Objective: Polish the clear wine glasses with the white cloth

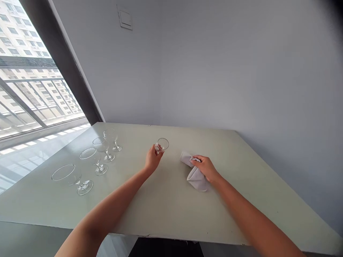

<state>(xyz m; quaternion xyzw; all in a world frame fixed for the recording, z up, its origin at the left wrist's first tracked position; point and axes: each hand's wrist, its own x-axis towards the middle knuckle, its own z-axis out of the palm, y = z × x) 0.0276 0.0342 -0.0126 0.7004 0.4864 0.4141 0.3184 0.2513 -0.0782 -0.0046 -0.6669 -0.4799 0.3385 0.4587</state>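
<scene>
A small clear glass (162,144) is gripped in my left hand (153,157), its round rim facing toward me; the fingers cover its lower part, so I cannot tell whether it has a stem. To the right, my right hand (205,167) is closed on a crumpled white cloth (197,178), which hangs in folds at or just above the tabletop. The glass and the cloth are apart. Several clear stemmed glasses (85,187) stand upright in a row on the left side of the table.
The pale table (160,207) has its back edge against grey walls, which meet in a corner. A light switch (125,19) is on the wall. At the left, a large window (32,82) with a dark frame shows a railing and buildings outside.
</scene>
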